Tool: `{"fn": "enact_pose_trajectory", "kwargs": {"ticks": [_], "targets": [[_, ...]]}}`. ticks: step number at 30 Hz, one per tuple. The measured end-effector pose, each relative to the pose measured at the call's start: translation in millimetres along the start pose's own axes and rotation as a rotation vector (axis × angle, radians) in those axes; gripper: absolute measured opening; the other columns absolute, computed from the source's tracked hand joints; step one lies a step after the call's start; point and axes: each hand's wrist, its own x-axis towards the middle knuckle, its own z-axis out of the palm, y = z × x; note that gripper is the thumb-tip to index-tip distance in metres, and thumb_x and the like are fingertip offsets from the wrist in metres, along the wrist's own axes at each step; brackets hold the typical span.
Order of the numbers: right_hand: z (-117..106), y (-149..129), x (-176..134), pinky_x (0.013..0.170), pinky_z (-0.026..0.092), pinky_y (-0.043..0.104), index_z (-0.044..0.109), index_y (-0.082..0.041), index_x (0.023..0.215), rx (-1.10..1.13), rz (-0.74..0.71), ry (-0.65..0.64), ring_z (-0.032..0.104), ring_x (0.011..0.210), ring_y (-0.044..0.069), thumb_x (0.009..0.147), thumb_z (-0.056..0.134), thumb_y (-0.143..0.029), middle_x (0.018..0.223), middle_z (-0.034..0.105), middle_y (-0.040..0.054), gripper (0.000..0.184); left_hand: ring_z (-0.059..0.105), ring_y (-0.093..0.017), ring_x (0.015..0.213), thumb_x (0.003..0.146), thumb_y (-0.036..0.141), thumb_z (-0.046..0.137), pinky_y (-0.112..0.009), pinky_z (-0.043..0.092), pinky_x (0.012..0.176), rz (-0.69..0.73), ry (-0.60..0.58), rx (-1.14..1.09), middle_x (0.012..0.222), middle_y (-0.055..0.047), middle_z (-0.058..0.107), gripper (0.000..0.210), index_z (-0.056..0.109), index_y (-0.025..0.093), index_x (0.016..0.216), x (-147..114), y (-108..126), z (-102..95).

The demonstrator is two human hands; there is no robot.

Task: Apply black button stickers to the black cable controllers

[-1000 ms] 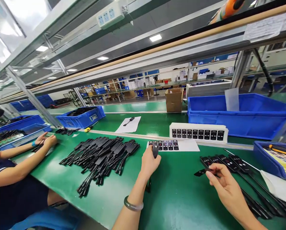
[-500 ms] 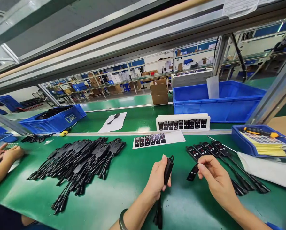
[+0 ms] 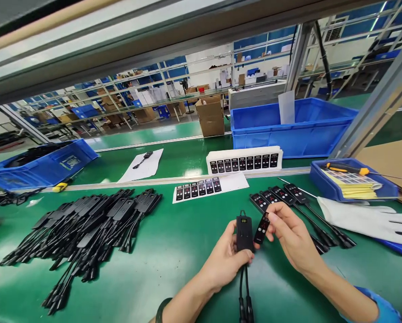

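My left hand (image 3: 223, 260) grips a black controller box (image 3: 244, 235) with a small display at its top and two cables hanging down. Between the thumb and fingers of my right hand (image 3: 286, 231) is a black label sticker (image 3: 262, 228) with printed buttons, held just right of the box and apart from its face. Beyond that hand lie several labelled controllers (image 3: 276, 195) side by side, their cables pointing toward me. A sheet of label stickers (image 3: 232, 181) rests on the green bench, in front of a standing stack of label sheets (image 3: 244, 160).
A large pile of unlabelled controllers (image 3: 96, 220) spreads across the left. Blue bins (image 3: 288, 134) stand behind, and a blue tray (image 3: 352, 197) holds yellow-backed sheets and a screwdriver. A white glove (image 3: 365, 220) lies at the right. One controller lies on white paper (image 3: 153, 163).
My left hand has turned the controller so its display side faces up toward me. My right hand has lifted the label sticker and brought it beside the box. The view has shifted right.
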Motion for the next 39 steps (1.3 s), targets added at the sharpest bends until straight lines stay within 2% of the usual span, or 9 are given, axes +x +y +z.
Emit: {"fn": "enact_pose_trajectory", "kwargs": {"ticks": [5,7,11,14,17,20,25,29,39], "targets": [[12,-1,-14,0.043,0.044,0.019,0.052,-0.023,0.090,0.251,0.281,-0.434,0.049,0.048,0.009,0.091,0.057,-0.038,0.067,0.054,-0.0033,0.016,0.060,-0.010,0.060,0.070,0.040,0.075,-0.024,0.049,0.061,-0.059,-0.059,-0.063,0.074,0.001,0.058,0.054,0.043,0.017,0.107,1,-14,8.5],[13,0,-12,0.042,0.044,0.017,0.052,-0.024,0.090,0.310,0.288,-0.379,0.053,0.050,0.009,0.091,0.058,-0.036,0.070,0.056,-0.0030,0.013,0.061,-0.011,0.058,0.071,0.043,0.074,-0.024,0.051,0.059,-0.111,-0.107,-0.059,0.074,-0.001,0.060,0.054,0.042,0.016,0.105,-1,-17,10.6],[1,-4,8,0.070,0.051,0.018,0.059,-0.022,0.088,0.414,0.119,0.065,0.057,0.074,0.009,0.082,0.071,-0.030,0.080,0.057,-0.0035,0.016,0.066,-0.012,0.062,0.072,0.039,0.074,-0.022,0.051,0.059,-0.142,-0.220,-0.071,0.093,-0.011,0.066,0.052,0.041,0.016,0.105,-4,-15,11.4],[-8,-10,18,0.067,0.050,0.017,0.061,-0.021,0.086,0.455,0.082,0.215,0.052,0.068,0.007,0.077,0.075,-0.029,0.079,0.055,-0.0037,0.018,0.067,-0.014,0.066,0.075,0.036,0.072,-0.023,0.051,0.062,-0.108,-0.202,-0.055,0.096,-0.013,0.066,0.050,0.041,0.017,0.109,-5,-11,10.5],[-11,-12,17,0.055,0.047,0.016,0.062,-0.021,0.084,0.354,0.105,0.174,0.048,0.060,0.008,0.078,0.073,-0.032,0.072,0.053,-0.0039,0.017,0.067,-0.015,0.069,0.073,0.036,0.074,-0.025,0.052,0.065,-0.096,-0.155,-0.047,0.096,-0.013,0.066,0.056,0.040,0.016,0.113,-4,-8,8.7],[-8,-12,11,0.047,0.041,0.015,0.061,-0.022,0.084,0.096,0.092,0.088,0.046,0.052,0.006,0.080,0.071,-0.033,0.069,0.053,-0.0047,0.016,0.067,-0.016,0.074,0.071,0.033,0.076,-0.029,0.053,0.071,-0.096,-0.130,-0.082,0.098,-0.013,0.066,0.062,0.040,0.016,0.118,-3,-5,5.6],[-5,-12,2,0.048,0.041,0.018,0.062,-0.020,0.085,-0.231,0.054,-0.067,0.049,0.054,0.009,0.084,0.066,-0.034,0.063,0.054,-0.0033,0.015,0.067,-0.018,0.082,0.072,0.026,0.075,-0.033,0.052,0.079,-0.106,-0.179,-0.134,0.104,-0.016,0.065,0.067,0.037,0.017,0.126,-3,1,0.1],[-1,-14,-3,0.055,0.047,0.022,0.064,-0.019,0.084,-0.310,0.040,-0.086,0.055,0.062,0.014,0.083,0.066,-0.036,0.068,0.060,0.0004,0.017,0.067,-0.021,0.088,0.072,0.024,0.074,-0.035,0.051,0.082,-0.119,-0.197,-0.144,0.105,-0.015,0.064,0.066,0.037,0.018,0.127,-3,0,-0.8],[4,-14,-8,0.044,0.050,0.021,0.063,-0.020,0.082,-0.283,0.145,-0.053,0.055,0.058,0.015,0.079,0.068,-0.042,0.066,0.057,0.0013,0.022,0.067,-0.022,0.091,0.076,0.019,0.070,-0.035,0.050,0.084,-0.123,-0.229,-0.168,0.105,-0.012,0.063,0.057,0.040,0.020,0.124,-2,-2,0.3]]}}
